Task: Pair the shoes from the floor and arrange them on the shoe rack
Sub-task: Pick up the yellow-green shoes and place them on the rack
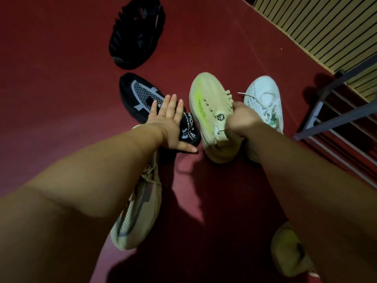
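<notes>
Left hand (169, 121) is spread flat over the black-and-grey shoe (138, 94); I cannot tell if it touches. Right hand (244, 117) grips the green-striped beige shoe (206, 99) by its collar, near the shoe rack (320, 107). I risk mispairing: its likely mate, the yellow-green shoe (285, 242), lies half hidden under my right arm.

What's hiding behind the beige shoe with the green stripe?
A white sneaker lies on the red floor beyond the beige shoe, which the right hand grips. Its toe and laces show; its near end is covered by that hand and forearm.
</notes>
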